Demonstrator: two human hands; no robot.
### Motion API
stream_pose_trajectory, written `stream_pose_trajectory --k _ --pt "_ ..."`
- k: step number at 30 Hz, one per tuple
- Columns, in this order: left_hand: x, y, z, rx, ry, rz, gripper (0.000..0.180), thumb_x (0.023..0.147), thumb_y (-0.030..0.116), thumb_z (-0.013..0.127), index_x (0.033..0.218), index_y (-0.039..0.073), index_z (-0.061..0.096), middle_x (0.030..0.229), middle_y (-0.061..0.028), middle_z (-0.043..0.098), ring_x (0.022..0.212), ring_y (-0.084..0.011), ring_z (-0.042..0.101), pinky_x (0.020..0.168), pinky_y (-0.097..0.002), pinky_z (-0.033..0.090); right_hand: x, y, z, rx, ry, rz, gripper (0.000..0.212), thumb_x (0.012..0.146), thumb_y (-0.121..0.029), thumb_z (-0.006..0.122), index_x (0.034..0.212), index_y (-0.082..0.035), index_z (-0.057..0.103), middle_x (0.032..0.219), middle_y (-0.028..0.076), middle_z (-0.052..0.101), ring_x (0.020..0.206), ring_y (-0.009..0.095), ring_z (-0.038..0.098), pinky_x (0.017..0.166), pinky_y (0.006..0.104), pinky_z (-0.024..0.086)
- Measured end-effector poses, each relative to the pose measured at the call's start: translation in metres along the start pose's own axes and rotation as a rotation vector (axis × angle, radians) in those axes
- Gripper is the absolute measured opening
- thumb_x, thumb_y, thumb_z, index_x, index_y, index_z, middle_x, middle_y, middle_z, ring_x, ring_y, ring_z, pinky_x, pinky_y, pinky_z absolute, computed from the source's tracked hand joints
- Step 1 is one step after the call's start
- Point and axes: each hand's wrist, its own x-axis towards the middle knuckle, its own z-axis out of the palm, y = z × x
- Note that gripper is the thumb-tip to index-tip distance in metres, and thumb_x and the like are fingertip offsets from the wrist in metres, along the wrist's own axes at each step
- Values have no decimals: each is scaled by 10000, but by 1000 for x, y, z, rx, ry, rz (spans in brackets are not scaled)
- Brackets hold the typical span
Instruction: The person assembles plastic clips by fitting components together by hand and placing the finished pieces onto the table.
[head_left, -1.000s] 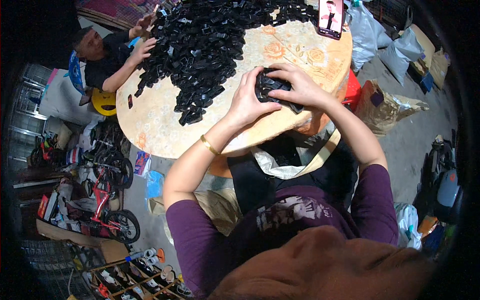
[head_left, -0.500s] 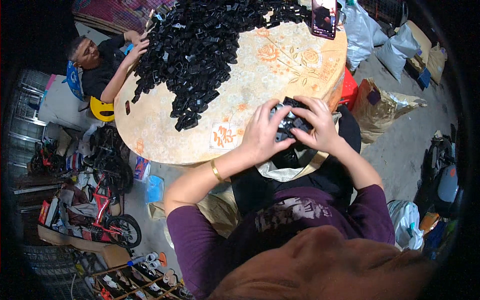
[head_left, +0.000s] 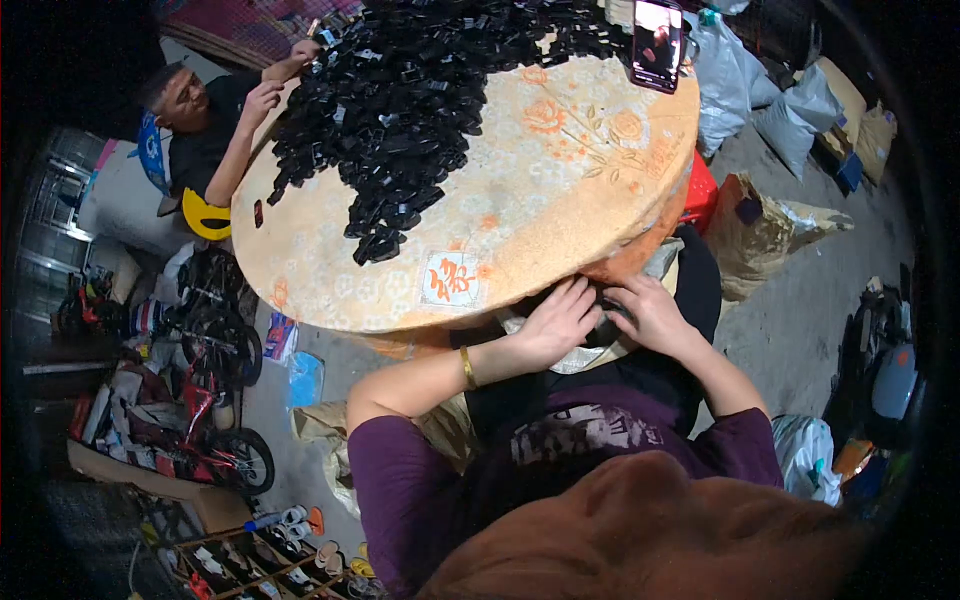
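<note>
My left hand [head_left: 560,325] is lowered to the mouth of a pale woven sack [head_left: 585,362] at my lap, just below the table's near edge. Its fingers are loosely bent and a little apart. Opposite it, my right hand [head_left: 652,318] is open, thumb and forefinger apart. Dark shapes show between the hands, but I cannot make out separate pieces there. A large heap of small black plastic parts [head_left: 400,130] covers the far left of the table.
The round table [head_left: 540,200] wears a flowered cloth. A phone [head_left: 656,45] stands upright at its far right. Another person [head_left: 200,130] sits at the left edge, hands by the heap. Filled sacks [head_left: 760,240] stand right; bicycles [head_left: 215,420] stand left.
Both hands have come down off the table's edge to the sack. The handful of black parts between them is out of sight. The other person's hands have shifted slightly.
</note>
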Motion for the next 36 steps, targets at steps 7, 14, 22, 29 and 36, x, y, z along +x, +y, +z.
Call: stream_pose_trajectory --k 7,14,22,29,36 --pt "-40 -42 -101 108 475 -113 368 635 214 681 926 34 547 967 -133 551 957 -305 525 826 -427 419 48 -20 -70 283 268 -251 154 730 -84 622 857 0 604 786 129 614 721 262 602 649 325 472" --pt "-111 -128 -116 236 270 -1125 996 568 489 729 1306 36 237 1275 -281 289 1175 -450 264 963 -519 243 187 -3 -76 336 232 -243 267 767 -182 578 961 2 585 895 145 596 790 233 587 686 311 479" --pt "-39 -139 -97 138 343 -1063 1000 567 530 715 1316 86 224 1222 -354 267 1123 -495 289 945 -516 256 302 50 -41 -95 359 -38 567 710 -369 648 1158 -58 492 1224 191 416 1118 346 399 938 386 346" --pt "16 -155 -86 96 336 -1076 962 597 525 695 1319 96 225 1283 -340 207 1176 -521 211 947 -581 208 342 57 -46 -134 552 -88 596 716 -433 631 1158 -56 498 1197 215 433 1098 358 415 936 391 353" --pt "19 -156 -87 137 311 -1022 922 626 496 684 1318 82 238 1279 -357 193 1174 -519 210 943 -578 213 410 1 -39 -236 615 -409 565 714 -486 597 1172 -169 502 1267 142 395 1187 321 335 912 465 348"
